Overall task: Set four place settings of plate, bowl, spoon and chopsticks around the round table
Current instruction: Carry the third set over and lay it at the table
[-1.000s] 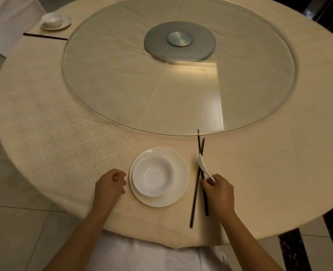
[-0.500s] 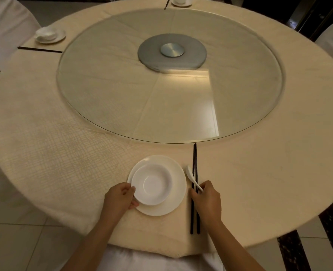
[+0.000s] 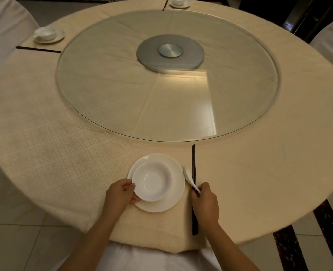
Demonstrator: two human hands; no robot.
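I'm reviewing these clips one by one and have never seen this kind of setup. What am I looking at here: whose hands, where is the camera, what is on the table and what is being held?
There is no machine: a person works with bare hands, and one wide-angle camera on their head looks forward and down.

On the round cloth-covered table, with a glass turntable in its middle, the nearest setting has a white round plate with a white bowl on it, sitting off-centre toward the left. The left hand has its grip on the bowl's rim. The right hand holds the handle of a white ceramic spoon, beside a pair of dark chopsticks lying straight on the cloth.

Two other settings show, at far left and at the far edge. A fourth is not in view.
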